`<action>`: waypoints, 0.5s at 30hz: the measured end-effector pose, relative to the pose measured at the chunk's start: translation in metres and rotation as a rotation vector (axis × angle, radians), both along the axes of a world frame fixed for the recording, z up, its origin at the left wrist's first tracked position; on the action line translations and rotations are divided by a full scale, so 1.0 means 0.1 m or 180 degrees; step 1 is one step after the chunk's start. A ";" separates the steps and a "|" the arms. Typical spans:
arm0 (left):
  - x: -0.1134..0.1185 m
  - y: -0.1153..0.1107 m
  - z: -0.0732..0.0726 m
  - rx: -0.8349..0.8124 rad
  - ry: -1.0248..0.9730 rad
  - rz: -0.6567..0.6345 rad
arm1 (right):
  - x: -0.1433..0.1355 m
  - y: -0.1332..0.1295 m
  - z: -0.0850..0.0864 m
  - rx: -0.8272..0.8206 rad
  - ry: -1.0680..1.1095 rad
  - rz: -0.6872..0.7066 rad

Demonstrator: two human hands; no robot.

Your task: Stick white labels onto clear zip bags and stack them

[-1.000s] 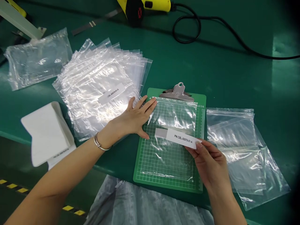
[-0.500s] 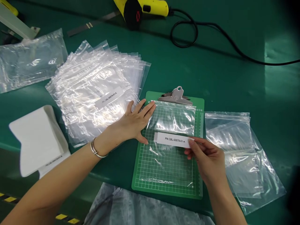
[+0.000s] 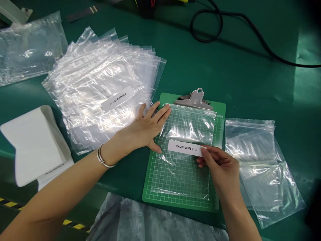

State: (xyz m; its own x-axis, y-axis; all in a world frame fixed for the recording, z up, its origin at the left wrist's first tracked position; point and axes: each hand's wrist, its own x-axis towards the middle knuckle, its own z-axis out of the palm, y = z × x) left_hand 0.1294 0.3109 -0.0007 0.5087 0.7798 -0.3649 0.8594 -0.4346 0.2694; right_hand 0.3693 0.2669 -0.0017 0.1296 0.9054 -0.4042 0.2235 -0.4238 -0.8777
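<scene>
My right hand pinches the right end of a white label strip printed "PN:CBL-00578-01-A". The strip lies over the middle of a clear zip bag; whether its whole length touches the plastic I cannot tell. Under the bag is a green clipboard with a grid and a metal clip at its top. With fingers spread, my left hand rests at the bag's upper left edge, holding nothing. To its left, a fanned pile of clear zip bags has a matching label on the top bag.
More clear bags lie right of the clipboard, and another clear bag is at the far left. A folded white sheet sits near the left table edge. A black cable loops across the back.
The view has shifted slightly, so the yellow tool at the back is mostly out of frame. The label strip now appears to lie closer to the bag. Both hands keep nearly the same pose.
</scene>
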 end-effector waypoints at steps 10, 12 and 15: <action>0.05 0.03 0.09 -0.0212 0.0195 0.0101 | -0.02 -0.03 -0.02 0.0057 -0.0175 0.0068; 0.06 0.02 0.10 -0.0177 0.0190 0.0124 | -0.03 -0.03 -0.01 0.0063 -0.0249 0.0086; 0.07 0.01 0.13 -0.0155 0.0319 0.0116 | -0.06 -0.03 0.00 0.0055 -0.0358 0.0117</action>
